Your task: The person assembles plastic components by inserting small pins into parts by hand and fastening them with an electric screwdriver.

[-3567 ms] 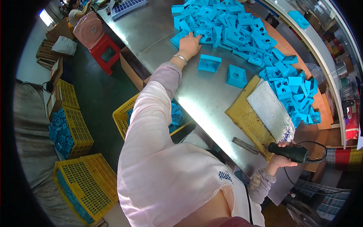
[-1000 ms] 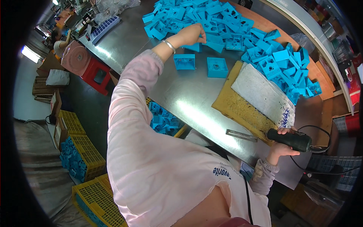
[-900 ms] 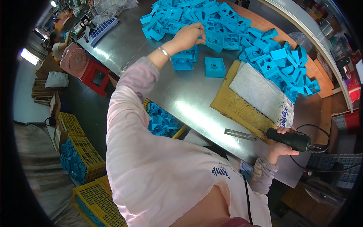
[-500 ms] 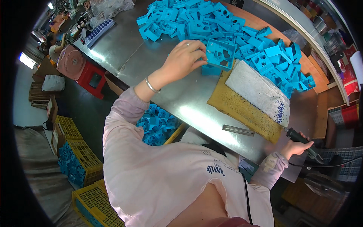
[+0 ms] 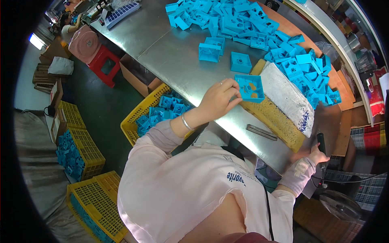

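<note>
My left hand [image 5: 222, 100] pinches the edge of a shallow square blue plastic box [image 5: 242, 83]. Through cut-outs in its floor the yellow pad [image 5: 279, 126] beneath shows. At the right, beyond the table edge, my right hand [image 5: 317, 154] is wrapped round a slim dark corded hand tool [image 5: 321, 141]; its tip cannot be made out now. A white cloth [image 5: 283, 95] with dark blue specks lies on the pad. A single blue box [image 5: 240, 62] sits just behind the held one, and two more blue boxes [image 5: 209, 52] stand together farther left.
A big heap of blue boxes [image 5: 235, 22] covers the back of the metal table [image 5: 162, 52]. A flat metal bar [image 5: 261, 132] lies near the front edge. Yellow crates [image 5: 129, 121] of blue parts stand on the floor at left, near a red stool [image 5: 106, 67]. Another person [image 5: 69, 26] sits far left.
My left hand has brought the blue box nearer and slightly right, over the pad's edge. My right hand has turned the tool more upright. The view has shifted, showing more of the crate below.
</note>
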Motion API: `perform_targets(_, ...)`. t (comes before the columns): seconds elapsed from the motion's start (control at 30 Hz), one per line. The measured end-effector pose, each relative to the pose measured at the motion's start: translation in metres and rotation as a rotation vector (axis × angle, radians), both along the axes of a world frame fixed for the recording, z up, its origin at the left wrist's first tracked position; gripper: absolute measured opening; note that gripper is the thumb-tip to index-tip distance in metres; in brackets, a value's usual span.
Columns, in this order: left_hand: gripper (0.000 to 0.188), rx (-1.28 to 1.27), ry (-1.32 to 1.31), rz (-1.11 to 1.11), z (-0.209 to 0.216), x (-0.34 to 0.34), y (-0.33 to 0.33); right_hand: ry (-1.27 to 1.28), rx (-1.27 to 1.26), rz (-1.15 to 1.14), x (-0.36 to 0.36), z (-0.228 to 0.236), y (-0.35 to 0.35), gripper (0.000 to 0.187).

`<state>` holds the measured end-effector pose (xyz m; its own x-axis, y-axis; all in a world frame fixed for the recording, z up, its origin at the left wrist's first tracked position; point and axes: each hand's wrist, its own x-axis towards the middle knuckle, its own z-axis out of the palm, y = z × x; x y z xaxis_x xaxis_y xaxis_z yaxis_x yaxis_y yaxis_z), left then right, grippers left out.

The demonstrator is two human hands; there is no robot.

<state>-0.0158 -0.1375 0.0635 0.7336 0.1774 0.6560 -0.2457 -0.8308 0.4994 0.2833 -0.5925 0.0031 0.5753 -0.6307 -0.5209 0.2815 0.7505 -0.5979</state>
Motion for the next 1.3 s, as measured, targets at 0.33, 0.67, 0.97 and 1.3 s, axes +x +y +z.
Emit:
perform_targets(0.33,0.021,-0.015,-0.078,0.067,-0.016,-0.017,-0.037,-0.152,0.481,0.442,0.026,-0.045,-0.024,0.048)
perform_targets(0.67,0.023,0.056,-0.297,0.02,0.008,-0.014,-0.06,-0.706,-0.69,1.469,-0.18,0.083,0.198,0.05)
perform_targets(0.97,0.026,0.29,-0.335,-0.036,0.018,-0.018,-0.053,-0.654,-0.583,1.486,-0.206,0.1,0.225,0.044)
perform_targets(1.3,0.021,0.632,-0.363,-0.043,0.018,-0.024,-0.037,-0.618,-0.685,1.457,-0.218,0.108,0.229,0.043)
